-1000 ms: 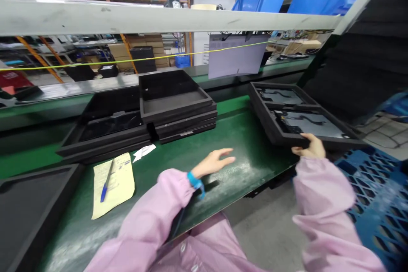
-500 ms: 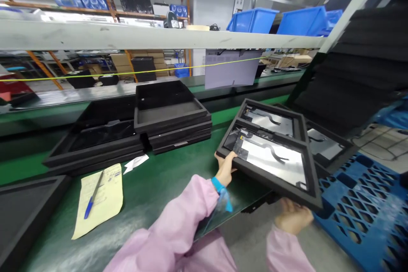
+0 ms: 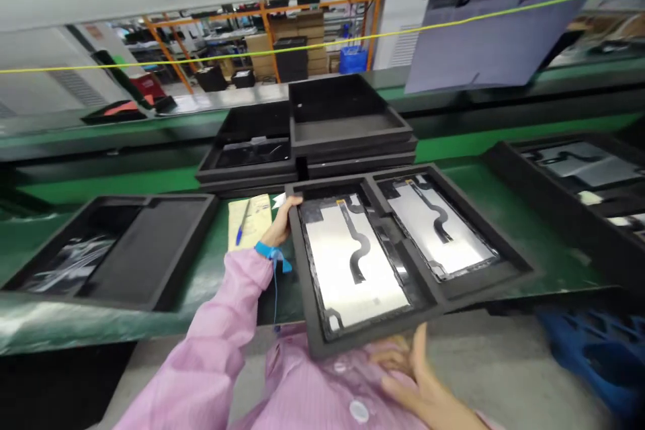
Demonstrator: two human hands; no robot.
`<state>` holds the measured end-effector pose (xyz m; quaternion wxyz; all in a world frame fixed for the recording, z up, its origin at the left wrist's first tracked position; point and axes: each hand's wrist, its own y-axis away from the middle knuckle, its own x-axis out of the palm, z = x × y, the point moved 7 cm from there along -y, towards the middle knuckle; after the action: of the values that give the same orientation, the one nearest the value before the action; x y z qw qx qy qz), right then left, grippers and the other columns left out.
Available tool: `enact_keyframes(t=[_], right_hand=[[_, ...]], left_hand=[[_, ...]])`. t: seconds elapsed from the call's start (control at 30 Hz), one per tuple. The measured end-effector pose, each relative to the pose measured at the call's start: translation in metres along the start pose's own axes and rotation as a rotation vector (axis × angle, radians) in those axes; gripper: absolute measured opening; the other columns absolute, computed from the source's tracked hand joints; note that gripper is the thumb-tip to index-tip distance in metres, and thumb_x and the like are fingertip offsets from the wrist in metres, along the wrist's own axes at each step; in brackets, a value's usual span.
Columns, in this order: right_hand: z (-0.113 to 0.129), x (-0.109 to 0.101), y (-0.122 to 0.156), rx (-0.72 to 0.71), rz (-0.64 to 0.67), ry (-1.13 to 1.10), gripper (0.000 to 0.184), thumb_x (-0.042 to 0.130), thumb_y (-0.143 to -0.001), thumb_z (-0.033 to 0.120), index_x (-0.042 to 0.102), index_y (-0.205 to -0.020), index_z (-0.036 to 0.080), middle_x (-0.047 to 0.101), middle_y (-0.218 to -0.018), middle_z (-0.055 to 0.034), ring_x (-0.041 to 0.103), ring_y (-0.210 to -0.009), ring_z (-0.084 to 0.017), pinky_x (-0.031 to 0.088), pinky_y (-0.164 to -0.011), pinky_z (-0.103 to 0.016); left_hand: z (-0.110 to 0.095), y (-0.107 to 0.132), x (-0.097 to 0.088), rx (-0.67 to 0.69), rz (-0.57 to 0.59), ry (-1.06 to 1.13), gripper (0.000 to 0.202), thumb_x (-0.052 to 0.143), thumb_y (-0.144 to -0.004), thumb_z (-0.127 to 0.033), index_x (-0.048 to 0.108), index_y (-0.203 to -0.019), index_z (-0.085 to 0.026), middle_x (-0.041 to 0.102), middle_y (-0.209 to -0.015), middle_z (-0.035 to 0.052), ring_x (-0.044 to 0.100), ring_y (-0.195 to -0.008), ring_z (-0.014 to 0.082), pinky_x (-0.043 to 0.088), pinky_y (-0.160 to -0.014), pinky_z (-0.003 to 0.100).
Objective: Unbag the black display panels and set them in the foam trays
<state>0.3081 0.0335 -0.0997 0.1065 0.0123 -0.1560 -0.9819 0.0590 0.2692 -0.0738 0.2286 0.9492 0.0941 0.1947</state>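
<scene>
- Here, a black foam tray (image 3: 453, 285) with two side-by-side pockets, half on the green bench (image 3: 508, 215), near edge overhanging toward the lap
- In each pocket a pale grey panel (image 3: 353, 269), face up, crossed by a dark S-shaped ribbon cable
- Left hand (image 3: 279, 227) clasped on the tray's far-left corner, thumb on the rim, blue strap at the wrist
- Right hand (image 3: 410, 376) under the near edge, fingers spread loosely, palm up; grip hidden by the tray, so hard to tell
- Just left of the tray, a yellow note (image 3: 249, 218) with a blue pen (image 3: 242, 228)
- Behind, stacked trays (image 3: 347, 131); another open tray (image 3: 151, 248) well to the left
</scene>
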Motion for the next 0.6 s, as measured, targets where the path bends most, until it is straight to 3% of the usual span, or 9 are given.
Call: enact_keyframes(t=[0.07,0.1,0.13,0.2,0.23,0.3,0.43,0.53,0.6], right_hand=[[0.027,0.018,0.007,0.025,0.416,0.427,0.053,0.056,-0.085,0.046,0.050,-0.136,0.032,0.067,-0.089,-0.0014,0.063,-0.086,-0.018,0.051,-0.089,-0.034],[0.047,0.017,0.000,-0.024,0.476,0.616,0.036,0.054,-0.087,0.049,0.066,-0.115,0.032,0.068,-0.094,-0.0027,0.063,-0.091,-0.021,0.051,-0.089,-0.035],[0.071,0.013,-0.017,-0.090,0.457,0.753,0.036,0.047,-0.089,0.052,0.071,-0.103,0.029,0.068,-0.093,-0.0039,0.064,-0.089,-0.022,0.052,-0.084,-0.034],[0.119,0.014,-0.069,-0.286,0.364,0.994,0.042,0.037,-0.095,0.048,0.070,-0.106,0.023,0.066,-0.107,-0.0059,0.064,-0.094,-0.021,0.053,-0.082,-0.031],[0.142,0.017,-0.101,-0.405,0.245,1.146,0.041,0.036,-0.096,0.041,0.067,-0.112,0.019,0.064,-0.112,-0.0070,0.062,-0.099,-0.021,0.051,-0.089,-0.033],[0.166,0.029,-0.167,-0.462,0.119,1.239,0.040,0.037,-0.096,0.029,0.059,-0.122,0.009,0.057,-0.122,-0.0151,0.051,-0.117,-0.028,0.041,-0.102,-0.044],[0.161,0.056,-0.258,-0.478,0.108,1.346,0.034,0.054,-0.091,0.029,0.058,-0.117,0.008,0.056,-0.119,-0.0158,0.049,-0.115,-0.028,0.039,-0.099,-0.048],[0.155,0.060,-0.281,-0.462,0.105,1.369,0.036,0.060,-0.088,0.041,0.061,-0.108,0.011,0.059,-0.109,-0.0111,0.054,-0.104,-0.023,0.042,-0.092,-0.042],[0.169,0.055,-0.280,-0.449,0.115,1.360,0.036,0.056,-0.090,0.046,0.065,-0.096,0.012,0.062,-0.095,-0.0070,0.058,-0.090,-0.020,0.044,-0.081,-0.034]], left_hand=[[-0.013,-0.008,-0.010,0.074,0.002,-0.036,0.026,0.054,-0.091,-0.036,0.063,-0.093,-0.012,0.068,-0.090,0.0051,0.065,-0.081,0.0157,0.053,-0.078,0.035],[-0.016,-0.010,-0.013,0.108,0.006,-0.053,0.026,0.054,-0.091,-0.035,0.064,-0.097,-0.012,0.069,-0.096,0.0067,0.065,-0.089,0.0174,0.052,-0.084,0.038],[-0.018,-0.009,-0.016,0.144,0.007,-0.071,0.026,0.055,-0.090,-0.034,0.064,-0.100,-0.013,0.069,-0.104,0.0080,0.065,-0.097,0.0190,0.049,-0.091,0.039],[-0.022,0.001,-0.023,0.223,-0.002,-0.108,0.028,0.059,-0.087,-0.032,0.064,-0.108,-0.016,0.064,-0.121,0.0089,0.057,-0.118,0.0214,0.041,-0.104,0.038],[-0.025,0.010,-0.027,0.267,-0.008,-0.126,0.032,0.062,-0.084,-0.032,0.063,-0.113,-0.017,0.060,-0.129,0.0085,0.051,-0.126,0.0221,0.036,-0.108,0.037],[-0.035,0.034,-0.036,0.359,-0.004,-0.154,0.043,0.066,-0.079,-0.031,0.060,-0.120,-0.019,0.056,-0.135,0.0083,0.044,-0.133,0.0228,0.031,-0.111,0.034],[-0.054,0.084,-0.055,0.470,0.038,-0.160,0.048,0.065,-0.080,-0.038,0.058,-0.123,-0.018,0.065,-0.120,0.0090,0.057,-0.119,0.0223,0.039,-0.105,0.033],[-0.046,0.100,-0.061,0.396,0.076,-0.165,0.039,0.066,-0.079,-0.038,0.064,-0.111,-0.015,0.070,-0.110,0.0105,0.063,-0.108,0.0235,0.045,-0.099,0.034],[-0.033,0.105,-0.056,0.306,0.146,-0.175,0.036,0.066,-0.080,-0.040,0.067,-0.101,-0.011,0.072,-0.102,0.0141,0.067,-0.099,0.0265,0.049,-0.093,0.037]])
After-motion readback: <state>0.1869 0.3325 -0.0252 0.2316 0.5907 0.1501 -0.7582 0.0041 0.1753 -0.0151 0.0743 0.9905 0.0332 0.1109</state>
